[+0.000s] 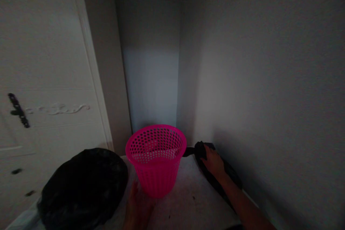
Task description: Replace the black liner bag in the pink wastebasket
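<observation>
A bright pink perforated plastic basket [159, 179] stands upright on a pale surface, its inside partly visible and holding nothing I can make out. My left hand [136, 206] is low by the basket's near left side, fingers apart and holding nothing; it is dim, and whether it touches the basket I cannot tell. To the right of the basket, my right hand [214, 161] has its fingers closed on the bunched top of a black plastic bag [234, 174] lying along the wall. Part of this bag is hidden under the hand and forearm.
At the left sits a large, rounded black bag [86, 187]. Behind it is a white door [54, 61] with a dark handle [18, 110]. Grey walls [256, 61] meet in a corner behind the basket. The pale surface [185, 201] has small dark specks.
</observation>
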`<state>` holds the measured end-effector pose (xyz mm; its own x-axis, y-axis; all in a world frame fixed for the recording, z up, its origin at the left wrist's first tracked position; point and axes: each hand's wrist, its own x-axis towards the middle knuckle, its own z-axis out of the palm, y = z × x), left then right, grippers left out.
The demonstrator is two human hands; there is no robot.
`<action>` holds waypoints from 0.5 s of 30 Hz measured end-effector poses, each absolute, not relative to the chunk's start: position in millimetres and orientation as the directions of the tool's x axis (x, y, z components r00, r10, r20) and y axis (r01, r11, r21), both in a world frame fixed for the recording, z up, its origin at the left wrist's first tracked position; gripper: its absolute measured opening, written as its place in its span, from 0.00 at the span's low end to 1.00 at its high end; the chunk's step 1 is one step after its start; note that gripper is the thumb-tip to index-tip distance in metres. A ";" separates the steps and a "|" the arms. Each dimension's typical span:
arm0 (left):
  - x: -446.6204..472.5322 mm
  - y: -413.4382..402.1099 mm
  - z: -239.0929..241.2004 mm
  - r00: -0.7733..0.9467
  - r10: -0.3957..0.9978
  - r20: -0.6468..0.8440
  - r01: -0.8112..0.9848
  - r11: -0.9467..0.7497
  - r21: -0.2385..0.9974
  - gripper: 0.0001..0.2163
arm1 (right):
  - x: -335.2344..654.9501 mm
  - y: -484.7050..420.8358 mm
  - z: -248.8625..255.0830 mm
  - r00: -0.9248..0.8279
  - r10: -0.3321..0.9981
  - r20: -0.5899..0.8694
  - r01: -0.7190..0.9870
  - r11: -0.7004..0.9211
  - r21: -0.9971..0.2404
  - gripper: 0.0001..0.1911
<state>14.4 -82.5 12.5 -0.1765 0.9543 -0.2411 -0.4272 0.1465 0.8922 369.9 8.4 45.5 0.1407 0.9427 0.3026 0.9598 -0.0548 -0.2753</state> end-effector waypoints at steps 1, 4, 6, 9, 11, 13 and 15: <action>15.4 -82.1 14.6 -0.188 0.946 -0.263 -0.434 0.160 0.886 0.43 | 371.3 11.5 45.0 0.152 0.944 0.293 0.951 -0.059 -0.304 0.29; 14.4 -83.3 10.7 -0.219 0.948 -0.233 -0.323 0.154 0.934 0.40 | 384.0 16.2 49.4 0.222 0.899 0.378 0.892 -0.030 -0.452 0.23; 12.5 -83.5 3.5 -0.197 0.959 -0.203 -0.328 0.131 0.936 0.39 | 395.0 17.5 64.5 0.300 0.810 0.504 0.821 0.049 -0.568 0.22; 11.5 -81.1 -5.3 -0.177 0.957 -0.230 -0.454 0.128 0.882 0.37 | 403.0 17.4 112.2 0.432 0.623 0.652 0.714 0.206 -0.669 0.21; 11.7 -78.8 -8.4 -0.188 0.948 -0.258 -0.473 0.143 0.870 0.37 | 398.1 16.3 157.9 0.489 0.517 0.703 0.661 0.306 -0.685 0.20; 11.0 -76.4 -11.5 -0.218 0.943 -0.252 -0.426 0.141 0.894 0.38 | 385.0 16.7 209.3 0.508 0.437 0.742 0.601 0.437 -0.669 0.18; 8.0 -74.0 -16.8 -0.268 0.948 -0.171 -0.283 0.092 0.955 0.39 | 365.4 21.7 260.7 0.476 0.356 0.804 0.548 0.595 -0.588 0.17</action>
<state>8.0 -74.0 -16.8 -0.2680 0.9482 -0.1705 -0.2828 0.0918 0.9548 365.4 21.7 260.7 0.4760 0.3563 0.8040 0.5478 0.5951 -0.5881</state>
